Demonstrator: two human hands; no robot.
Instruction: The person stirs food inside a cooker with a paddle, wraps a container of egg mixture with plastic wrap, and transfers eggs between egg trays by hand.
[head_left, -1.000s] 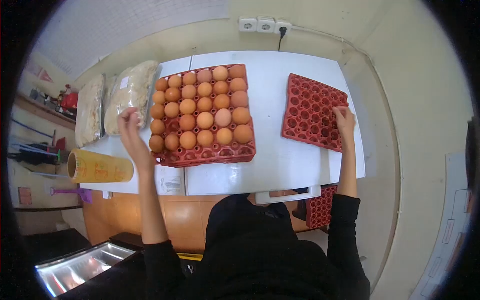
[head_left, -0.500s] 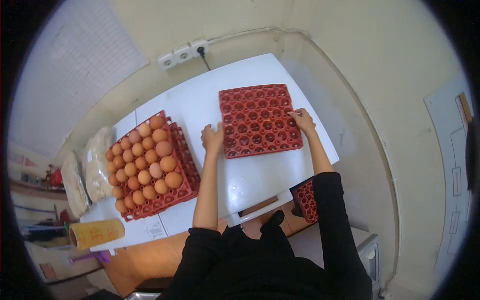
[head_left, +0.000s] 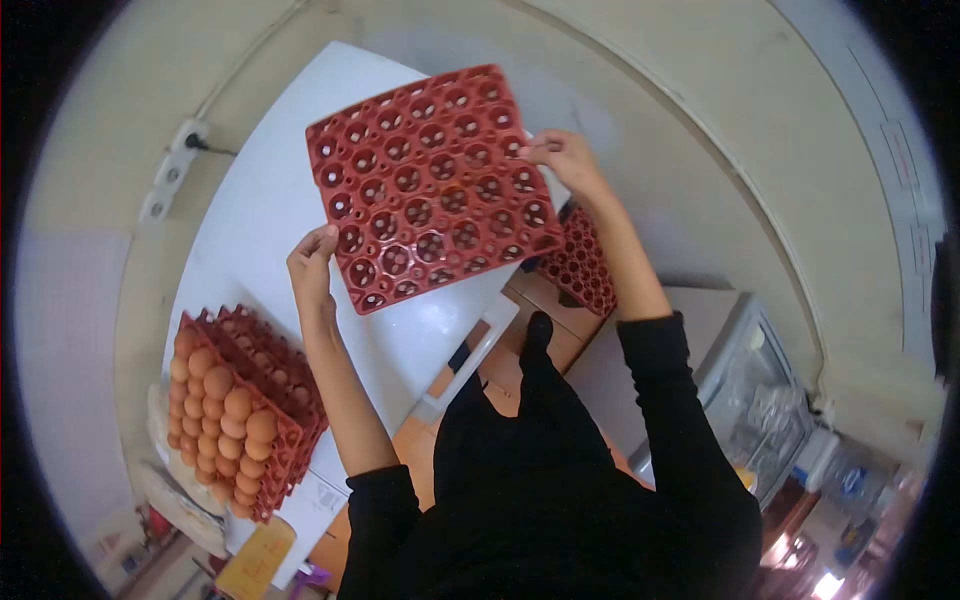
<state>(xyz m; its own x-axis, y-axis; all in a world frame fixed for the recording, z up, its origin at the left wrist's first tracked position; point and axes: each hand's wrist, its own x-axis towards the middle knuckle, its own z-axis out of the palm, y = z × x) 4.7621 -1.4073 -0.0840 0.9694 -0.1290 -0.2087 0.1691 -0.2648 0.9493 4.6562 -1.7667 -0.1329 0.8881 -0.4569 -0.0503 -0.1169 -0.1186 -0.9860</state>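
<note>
An empty red plastic egg tray is held up above the white tabletop, slightly tilted. My left hand pinches its lower left edge. On the opposite side, my right hand grips the right edge, with thumb and fingers closed on the rim. To the left, a stack of red egg trays stands on the table. Brown eggs fill much of the top tray in that stack.
More red trays stand low beside the table's right side. A white appliance with a glass top is at the right. A yellow roll and plastic-wrapped packs lie at lower left. Wall sockets are at the left.
The empty egg tray has been lifted off the table, with both hands now gripping it. My left hand has closed on its edge. The head view has turned to the right.
</note>
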